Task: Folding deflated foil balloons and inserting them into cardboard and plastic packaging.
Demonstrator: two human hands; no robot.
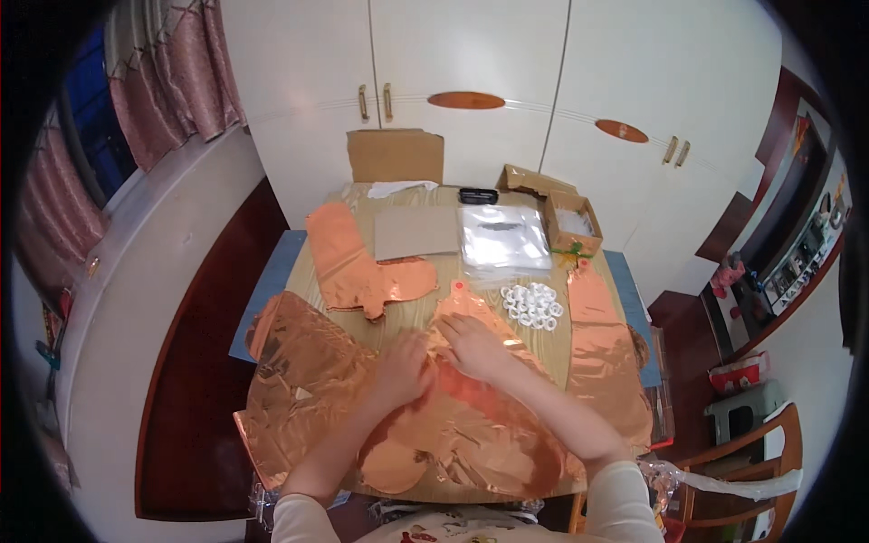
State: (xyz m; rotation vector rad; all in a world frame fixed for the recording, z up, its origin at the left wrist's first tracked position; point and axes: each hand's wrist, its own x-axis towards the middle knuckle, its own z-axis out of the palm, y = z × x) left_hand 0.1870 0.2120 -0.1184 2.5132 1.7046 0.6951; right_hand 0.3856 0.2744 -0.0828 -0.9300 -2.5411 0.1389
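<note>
Crinkled, glossy copper-coloured foil piece point(493, 443) lies flat, from table's point(554, 348) near edge to its middle. Left hand point(405, 366) and right hand point(474, 347) touch its narrow part; fingers narrow, any pinch cannot be told.

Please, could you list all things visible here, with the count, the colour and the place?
Foil pieces: at least four, copper, across table
Rings: many, white, right of centre
Plastic bags: apparent stack, clear, far middle
Flat board: one, greyish, left of bags
Upright cardboard: one, brown, far edge
Open box: one, brown, far right
Case: one, black, behind bags
Table: one, light wood, centre
Cabinet doors: at least three, cream, background
Curtains: two, pink, left
Stool: one, grey, right
Chair: one, brown, right
Left hand: one, bare, at central foil
Right hand: one, bare, on central foil
</note>
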